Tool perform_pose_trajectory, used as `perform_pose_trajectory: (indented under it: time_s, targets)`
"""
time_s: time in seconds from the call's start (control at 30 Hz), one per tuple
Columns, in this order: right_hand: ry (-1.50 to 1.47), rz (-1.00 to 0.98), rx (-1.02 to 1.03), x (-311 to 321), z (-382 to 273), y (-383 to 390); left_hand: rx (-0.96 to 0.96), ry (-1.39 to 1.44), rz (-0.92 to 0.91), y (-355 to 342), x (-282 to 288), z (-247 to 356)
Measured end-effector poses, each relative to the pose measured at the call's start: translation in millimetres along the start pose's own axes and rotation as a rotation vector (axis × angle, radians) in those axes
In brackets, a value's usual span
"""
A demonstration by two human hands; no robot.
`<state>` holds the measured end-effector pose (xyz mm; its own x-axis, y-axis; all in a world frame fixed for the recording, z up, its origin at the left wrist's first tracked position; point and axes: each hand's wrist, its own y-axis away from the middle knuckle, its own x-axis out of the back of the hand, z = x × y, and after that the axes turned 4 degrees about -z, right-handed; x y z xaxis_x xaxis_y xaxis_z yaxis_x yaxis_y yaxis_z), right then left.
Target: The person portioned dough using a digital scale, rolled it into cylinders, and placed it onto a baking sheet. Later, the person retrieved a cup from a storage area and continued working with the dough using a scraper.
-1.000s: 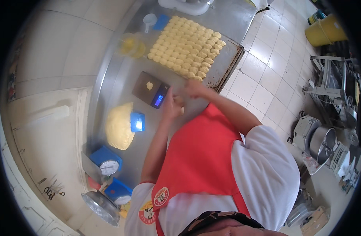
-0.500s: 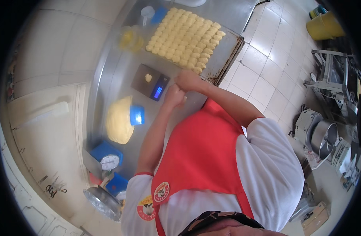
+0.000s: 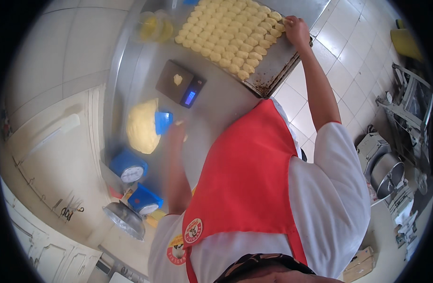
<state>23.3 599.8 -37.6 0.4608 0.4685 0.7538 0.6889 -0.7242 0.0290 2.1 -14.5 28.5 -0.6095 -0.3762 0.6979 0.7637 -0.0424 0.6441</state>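
Worktable: steel (image 3: pixel 221 96), filling the left and far side, with pale floor tiles (image 3: pixel 332 40) on the right.
Right hand: out at the far right (image 3: pixel 297 32), arm stretched long, fingertips bunched at one dough piece (image 3: pixel 286 21) on the end of a row; gripping or letting go, cannot tell.
Left hand: a blur on the near left (image 3: pixel 175 136), forearm reaching away from the body, a bit of pale dough at its edge; whether it grips, cannot tell.
Gap: two hands, well apart.
Scraper: one, blue (image 3: pixel 163 122), just beside the left hand, against the right side of one big dough lump (image 3: pixel 142 127).
Digital scale: one (image 3: pixel 181 84), between left hand and tray, display lit, one dough scrap (image 3: pixel 177 79) on its plate.
Tray: one (image 3: pixel 278 61), at the far side, brown-stained at its near corner, packed with close rows of small shaped pieces (image 3: pixel 226 33); dozens, too many to count surely.
Clear containers: far left (image 3: pixel 155 27), something yellow inside, count blurred.
Dial scales: two, blue (image 3: pixel 127 169), near left.
Metal bowl: one (image 3: pixel 124 220), nearer than those; contents unclear.
Mixer bowl: one, steel (image 3: pixel 387 173), over on the right, metal fitting inside.
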Motion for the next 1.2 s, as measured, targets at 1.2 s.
perform_pose_trajectory:
  time_s: [1.2]
  targets:
    - [0.524, -0.615, 0.73, -99.8, -179.3, 117.7, -0.137, 0.056, 0.38, 65.8, -90.4, -126.7]
